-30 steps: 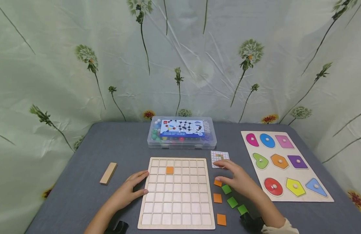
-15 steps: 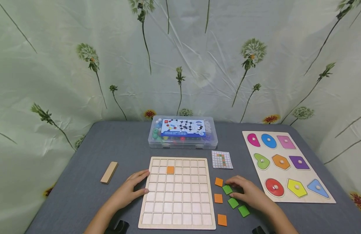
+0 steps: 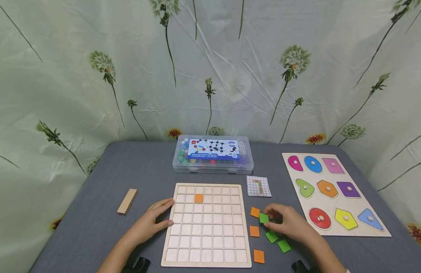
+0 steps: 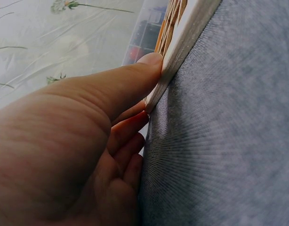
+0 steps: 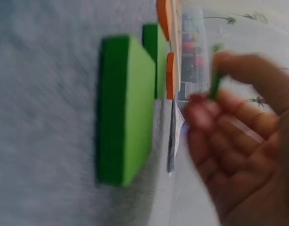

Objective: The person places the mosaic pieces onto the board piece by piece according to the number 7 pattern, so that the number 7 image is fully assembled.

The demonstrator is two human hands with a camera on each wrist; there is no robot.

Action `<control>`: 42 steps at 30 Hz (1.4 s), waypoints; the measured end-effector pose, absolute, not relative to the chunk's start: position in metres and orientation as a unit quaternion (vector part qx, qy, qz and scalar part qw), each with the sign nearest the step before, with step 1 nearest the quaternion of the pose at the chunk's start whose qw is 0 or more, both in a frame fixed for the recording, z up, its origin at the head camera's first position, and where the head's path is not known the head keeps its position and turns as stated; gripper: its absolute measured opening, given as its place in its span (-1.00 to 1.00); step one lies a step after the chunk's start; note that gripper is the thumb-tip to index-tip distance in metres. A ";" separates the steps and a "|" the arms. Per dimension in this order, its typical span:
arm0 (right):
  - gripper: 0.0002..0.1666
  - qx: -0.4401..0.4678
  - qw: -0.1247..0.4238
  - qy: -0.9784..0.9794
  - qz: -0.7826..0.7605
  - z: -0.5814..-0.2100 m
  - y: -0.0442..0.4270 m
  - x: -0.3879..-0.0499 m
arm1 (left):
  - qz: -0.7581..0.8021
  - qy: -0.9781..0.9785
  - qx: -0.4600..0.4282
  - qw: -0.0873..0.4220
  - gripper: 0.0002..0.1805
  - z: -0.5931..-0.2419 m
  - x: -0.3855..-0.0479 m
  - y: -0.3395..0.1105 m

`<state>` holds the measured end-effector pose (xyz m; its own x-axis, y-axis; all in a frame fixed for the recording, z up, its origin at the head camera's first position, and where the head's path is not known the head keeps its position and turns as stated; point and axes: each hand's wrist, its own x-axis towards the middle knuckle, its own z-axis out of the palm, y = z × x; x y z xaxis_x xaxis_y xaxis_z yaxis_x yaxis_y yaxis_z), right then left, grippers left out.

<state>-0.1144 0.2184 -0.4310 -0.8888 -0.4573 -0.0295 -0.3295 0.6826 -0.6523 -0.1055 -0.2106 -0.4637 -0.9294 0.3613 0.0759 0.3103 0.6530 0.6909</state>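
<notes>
One orange tile [image 3: 198,198] is sitting in the board [image 3: 206,229]; the right hand [image 3: 293,224] is pinching a green tile [image 3: 263,218]; five loose tiles [image 3: 254,231] are lying outside; the left hand [image 3: 149,222], fingers wide, is touching the board.

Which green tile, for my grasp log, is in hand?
The farthest green tile, pinched by the right hand; the other two green tiles lie on the table.
</notes>
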 end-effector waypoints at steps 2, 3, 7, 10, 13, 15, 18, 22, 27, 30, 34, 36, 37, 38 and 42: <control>-0.70 -0.228 0.074 0.907 -0.346 -0.427 0.215 -0.116 | 0.373 0.909 0.183 0.036 -0.26 -0.464 -0.105 -0.211; -0.70 -0.235 0.062 0.905 -0.349 -0.425 0.212 -0.116 | 0.372 0.909 0.184 0.035 -0.26 -0.464 -0.106 -0.211; -0.72 -0.259 0.011 0.893 -0.369 -0.416 0.197 -0.123 | 0.371 0.909 0.187 0.030 -0.27 -0.465 -0.106 -0.211; -0.72 -0.285 -0.019 0.876 -0.388 -0.409 0.181 -0.131 | 0.371 0.909 0.187 0.029 -0.28 -0.465 -0.106 -0.211; -0.72 -0.309 -0.037 0.858 -0.410 -0.402 0.161 -0.139 | 0.373 0.908 0.189 0.027 -0.27 -0.464 -0.106 -0.211; -0.72 -0.318 -0.040 0.848 -0.423 -0.399 0.146 -0.144 | 0.374 0.908 0.190 0.025 -0.28 -0.464 -0.106 -0.211; -0.71 -0.317 -0.035 0.839 -0.442 -0.397 0.125 -0.151 | 0.374 0.907 0.194 0.021 -0.28 -0.464 -0.106 -0.212; -0.71 -0.302 -0.020 0.834 -0.461 -0.401 0.102 -0.158 | 0.375 0.906 0.197 0.019 -0.29 -0.464 -0.106 -0.211; -0.71 -0.289 0.002 0.836 -0.467 -0.416 0.084 -0.165 | 0.375 0.906 0.193 0.023 -0.28 -0.464 -0.106 -0.211; -0.71 -0.280 0.026 0.838 -0.468 -0.426 0.080 -0.168 | 0.374 0.907 0.190 0.026 -0.27 -0.464 -0.106 -0.210; -0.72 -0.266 0.053 0.846 -0.460 -0.438 0.080 -0.171 | 0.373 0.908 0.190 0.027 -0.27 -0.464 -0.106 -0.210; -0.73 -0.262 0.060 0.851 -0.452 -0.443 0.080 -0.173 | 0.376 0.906 0.192 0.026 -0.27 -0.464 -0.106 -0.210; -0.73 -0.266 0.063 0.852 -0.446 -0.445 0.080 -0.174 | 0.377 0.906 0.193 0.026 -0.27 -0.464 -0.106 -0.210; -0.73 -0.269 0.065 0.855 -0.439 -0.447 0.080 -0.174 | 0.377 0.905 0.193 0.025 -0.28 -0.464 -0.106 -0.211; -0.70 -0.287 0.069 0.862 -0.412 -0.451 0.078 -0.176 | 0.374 0.907 0.192 0.025 -0.28 -0.464 -0.106 -0.211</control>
<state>-0.1762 0.0782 -0.4508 -0.8260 -0.5512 0.1178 -0.4381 0.4965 -0.7494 -0.1057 -0.2113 -0.4639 -0.9250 0.3670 0.0983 0.3294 0.6460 0.6886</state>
